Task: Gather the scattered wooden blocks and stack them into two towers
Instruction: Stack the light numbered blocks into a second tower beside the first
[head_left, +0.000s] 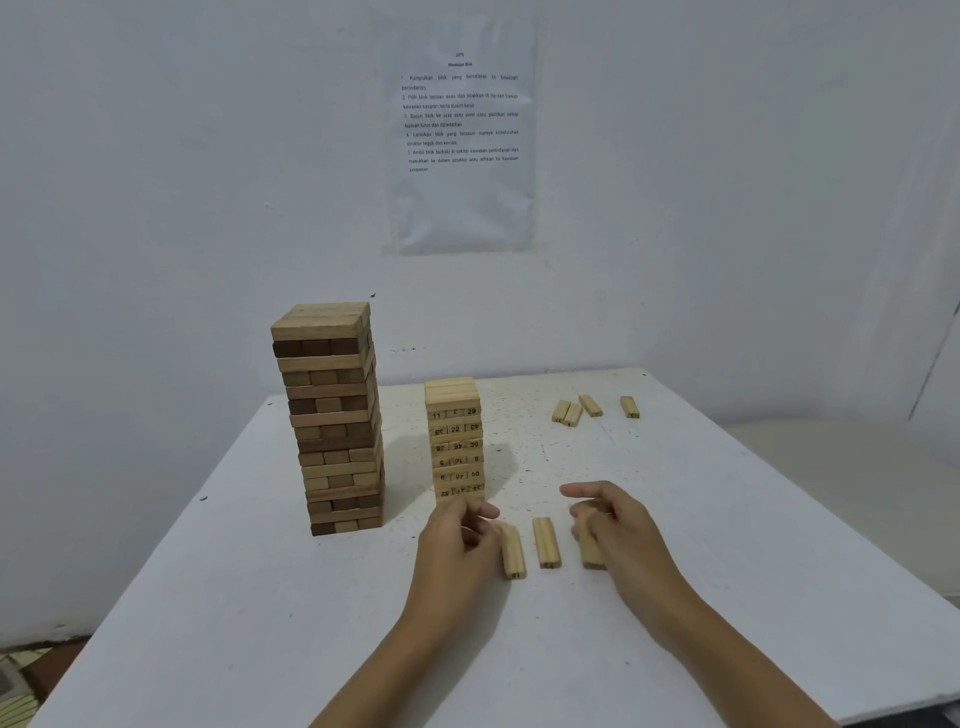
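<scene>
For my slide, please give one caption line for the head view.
Left hand and right hand at three loose blocks before a dark tower and a numbered tower.

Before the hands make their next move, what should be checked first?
1. Numbered tower stands upright: ok.
2. Dark tower stands upright: ok.
3. Middle block lies flat, untouched: ok.
4. Right hand holds the right block: ok.
5. Left hand grips the left block: cannot tell; the hand hides the contact.
6. All blocks gathered: not ok; four far blocks lie loose near the table's back edge.
</scene>
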